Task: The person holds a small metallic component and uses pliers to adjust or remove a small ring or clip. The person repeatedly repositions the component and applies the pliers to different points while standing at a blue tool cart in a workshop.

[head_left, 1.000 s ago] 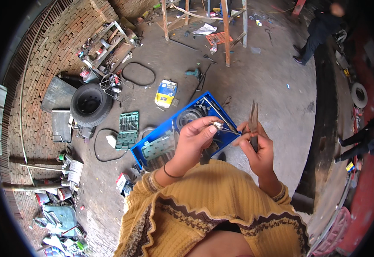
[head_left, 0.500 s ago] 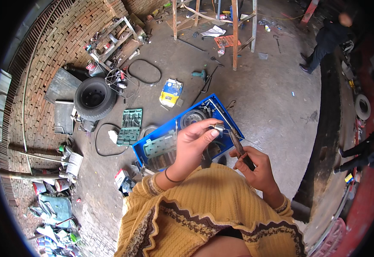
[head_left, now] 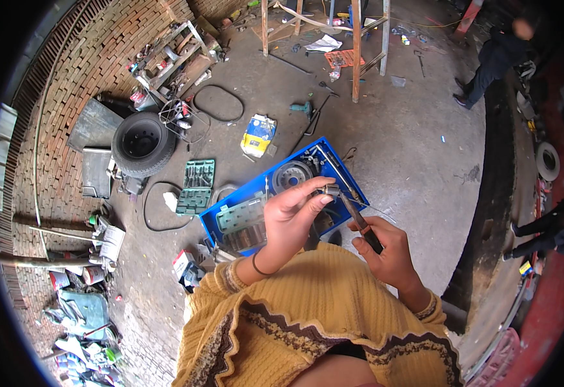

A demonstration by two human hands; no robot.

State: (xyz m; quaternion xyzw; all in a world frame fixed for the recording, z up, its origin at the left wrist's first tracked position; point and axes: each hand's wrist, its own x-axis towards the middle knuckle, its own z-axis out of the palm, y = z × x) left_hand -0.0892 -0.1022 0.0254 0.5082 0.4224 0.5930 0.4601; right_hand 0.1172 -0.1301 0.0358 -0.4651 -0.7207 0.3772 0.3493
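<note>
My left hand (head_left: 288, 222) is raised over the blue tray (head_left: 251, 187), its thumb and fingertips pinching a short, shiny metal socket (head_left: 332, 190). Wrapped by the fingers of my right hand (head_left: 392, 253) is a hand tool (head_left: 359, 222) with a dark, reddish-brown handle; its exact kind is unclear. The tool slants up and left, its tip close beside the socket; whether they touch I cannot tell. Below the hands, the tray holds a grey round metal disc (head_left: 291, 173), a pale green case (head_left: 240, 217) and long metal bars (head_left: 337, 166).
Left of the tray lies an open green socket case (head_left: 196, 187). Beyond are a blue-yellow bag (head_left: 258, 137), a green power tool (head_left: 301, 108) and a tyre (head_left: 142, 143). Wooden legs (head_left: 356, 58) rise at the back. A person (head_left: 492, 61) stands far right beside a dark trench (head_left: 482, 213).
The tool in my right hand has shifted slightly left and its tip nears the socket. My left hand still pinches the socket, now turned a little.
</note>
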